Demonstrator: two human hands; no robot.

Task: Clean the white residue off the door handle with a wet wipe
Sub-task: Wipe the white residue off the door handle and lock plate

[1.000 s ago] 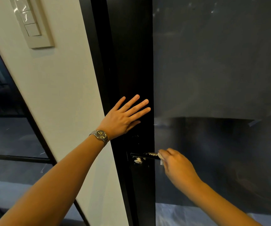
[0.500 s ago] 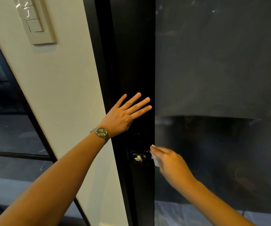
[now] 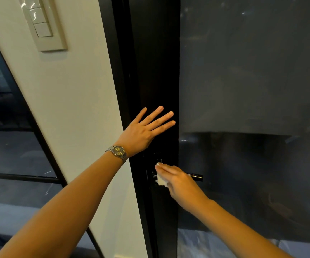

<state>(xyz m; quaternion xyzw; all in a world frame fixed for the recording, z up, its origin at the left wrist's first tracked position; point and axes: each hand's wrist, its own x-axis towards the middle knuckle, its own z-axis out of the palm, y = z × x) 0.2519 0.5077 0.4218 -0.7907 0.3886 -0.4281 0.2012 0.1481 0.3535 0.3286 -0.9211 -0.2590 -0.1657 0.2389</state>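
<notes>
Head view: black door frame (image 3: 156, 71), dark glass panel (image 3: 243, 81) right, pale wall (image 3: 72, 101) left. Left hand (image 3: 141, 133) flat on frame, fingers spread wide, empty. Right hand (image 3: 178, 180) pinching wet wipe (image 3: 161, 178) against base of door handle (image 3: 196, 176), over residue spot. Risk: light pressure smears residue onto frame; wipe slipping from pinch.

Left hand (image 3: 141, 133) flat on black door frame (image 3: 150, 71), right hand (image 3: 180, 181) pressing wet wipe (image 3: 161, 180) against door handle (image 3: 196, 176)
</notes>
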